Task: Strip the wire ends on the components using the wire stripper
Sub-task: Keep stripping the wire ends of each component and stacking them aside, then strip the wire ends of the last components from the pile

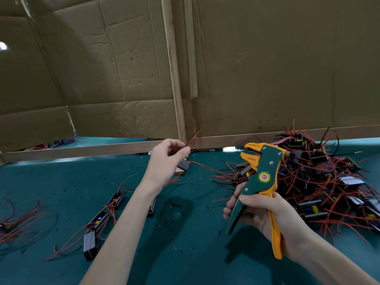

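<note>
Green-and-orange plastic wire stripper point(261, 177) upright in right hand point(265, 212) — fingers curled round both handles, toothed jaws apart. Left hand point(166, 155) pinches thin red and black wire ends point(193, 135), fingertips together; boxy grey component point(183, 165) just under that hand, over the teal mat point(185, 243).

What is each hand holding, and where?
The right hand grips the stripper by its handles; the left hand pinches the wires near their ends.

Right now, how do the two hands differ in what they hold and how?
The left hand pinches red and black wire ends between its fingers; the right hand grips the wire stripper by its handles. The left hand is raised farther away; the right hand sits nearer the camera. Both are above the green table.
</note>
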The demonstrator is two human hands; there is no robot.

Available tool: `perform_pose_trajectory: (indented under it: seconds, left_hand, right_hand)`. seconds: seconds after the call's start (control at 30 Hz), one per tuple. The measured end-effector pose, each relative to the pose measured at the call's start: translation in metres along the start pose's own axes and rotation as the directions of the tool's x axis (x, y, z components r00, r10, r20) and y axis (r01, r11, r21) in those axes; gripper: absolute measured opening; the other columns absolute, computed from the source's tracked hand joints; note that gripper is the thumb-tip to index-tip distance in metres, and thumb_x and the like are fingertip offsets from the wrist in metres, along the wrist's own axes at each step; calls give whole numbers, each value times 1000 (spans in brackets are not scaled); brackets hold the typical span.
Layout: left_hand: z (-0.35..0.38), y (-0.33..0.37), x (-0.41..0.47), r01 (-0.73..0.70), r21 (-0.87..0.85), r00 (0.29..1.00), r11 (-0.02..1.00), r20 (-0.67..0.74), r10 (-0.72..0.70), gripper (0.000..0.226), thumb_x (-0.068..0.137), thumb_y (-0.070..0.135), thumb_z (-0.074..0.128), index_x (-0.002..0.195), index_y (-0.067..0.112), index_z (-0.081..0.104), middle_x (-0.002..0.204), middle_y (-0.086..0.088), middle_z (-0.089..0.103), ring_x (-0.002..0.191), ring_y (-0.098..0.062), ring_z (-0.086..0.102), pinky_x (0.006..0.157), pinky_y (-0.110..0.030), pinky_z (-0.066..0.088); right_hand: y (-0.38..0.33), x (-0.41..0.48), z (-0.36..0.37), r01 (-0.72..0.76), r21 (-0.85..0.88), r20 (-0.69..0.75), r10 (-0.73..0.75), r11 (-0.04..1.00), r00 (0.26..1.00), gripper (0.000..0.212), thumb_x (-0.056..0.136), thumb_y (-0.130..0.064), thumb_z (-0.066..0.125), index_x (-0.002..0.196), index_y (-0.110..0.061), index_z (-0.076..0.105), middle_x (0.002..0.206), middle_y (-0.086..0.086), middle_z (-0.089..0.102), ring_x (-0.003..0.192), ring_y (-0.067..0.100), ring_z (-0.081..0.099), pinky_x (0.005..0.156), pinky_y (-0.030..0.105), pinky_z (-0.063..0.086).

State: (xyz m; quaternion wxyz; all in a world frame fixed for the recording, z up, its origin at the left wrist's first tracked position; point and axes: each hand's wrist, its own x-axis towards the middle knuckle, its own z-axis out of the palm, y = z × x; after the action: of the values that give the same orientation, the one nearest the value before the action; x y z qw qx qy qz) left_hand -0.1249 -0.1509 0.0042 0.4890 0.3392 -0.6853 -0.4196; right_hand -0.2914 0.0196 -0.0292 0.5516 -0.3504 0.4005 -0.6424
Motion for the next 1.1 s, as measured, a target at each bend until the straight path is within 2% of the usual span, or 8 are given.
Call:
perform_pose_trajectory:
  seconds: [0.1, 0.23, 0.33, 0.47, 0.67, 0.8, 0.97, 1.1]
  left_hand:
    - [-1, 13, -5, -18, 5, 997, 1000, 75, 17, 8, 89, 11, 65, 86, 14, 60, 72, 1, 68, 65, -4, 65, 62, -12, 48]
    - [-2, 30, -11, -61, -1, 976, 998, 211, 60, 18, 92, -3, 57, 91, 14, 63, 79, 5, 72, 63, -7, 64, 65, -20, 54]
    - [0, 40, -15, -88, -14, 961, 996, 261, 88, 16, 91, 0, 59, 95, 15, 66, 83, 2, 75, 62, -6, 59, 65, -19, 52]
    - [5, 50, -22, -83, -22, 949, 996, 302, 86, 12, 87, 7, 66, 85, 18, 72, 73, 6, 73, 58, 2, 56, 56, -12, 44]
    - [12, 49, -28, -52, -47, 938, 998, 341, 65, 8, 82, 10, 72, 79, 18, 74, 72, 10, 70, 67, 2, 61, 63, -9, 45]
    - [12, 47, -32, -25, -61, 925, 998, 378, 46, 6, 81, 10, 72, 80, 15, 74, 67, 12, 69, 64, 5, 61, 59, -7, 44]
    - [11, 46, -32, 6, -68, 921, 998, 388, 21, 11, 69, 29, 72, 76, 20, 74, 65, 14, 66, 59, 6, 57, 55, -7, 43]
    - [11, 45, -33, 32, -54, 907, 998, 421, -7, 4, 72, 28, 72, 71, 25, 75, 68, 13, 67, 60, 3, 58, 53, -11, 46]
  right_hand:
    - [1, -1, 1, -10, -30, 41, 11, 999, 999, 22, 64, 9, 71, 84, 2, 68, 79, 28, 64, 73, 42, 67, 68, 48, 60]
    - [2, -3, 3, -37, -32, 97, 40, 999, 994, 16, 67, -2, 67, 82, 1, 70, 81, 29, 64, 74, 43, 66, 68, 46, 58]
    - [4, -2, 1, -49, -38, 130, 54, 998, 990, 16, 68, -2, 67, 83, 1, 70, 81, 30, 63, 75, 44, 65, 70, 48, 57]
    - [5, 0, -2, -66, -53, 199, 75, 996, 977, 19, 68, -5, 73, 86, 0, 70, 82, 30, 63, 77, 44, 66, 73, 51, 56]
    - [7, 4, -7, -90, -74, 306, 109, 993, 946, 38, 63, -14, 87, 91, 2, 67, 84, 30, 64, 80, 45, 66, 79, 53, 54]
    - [8, 4, -9, -76, -107, 335, 107, 991, 936, 36, 67, -16, 87, 92, 1, 67, 85, 29, 65, 81, 43, 66, 79, 52, 53]
    - [7, 3, -10, -74, -134, 339, 116, 988, 934, 37, 66, -17, 88, 92, -1, 68, 85, 29, 64, 80, 43, 66, 78, 51, 54]
    - [6, 2, -7, -92, -125, 347, 130, 988, 929, 34, 65, -16, 87, 88, -1, 68, 82, 27, 65, 77, 41, 67, 76, 50, 55]
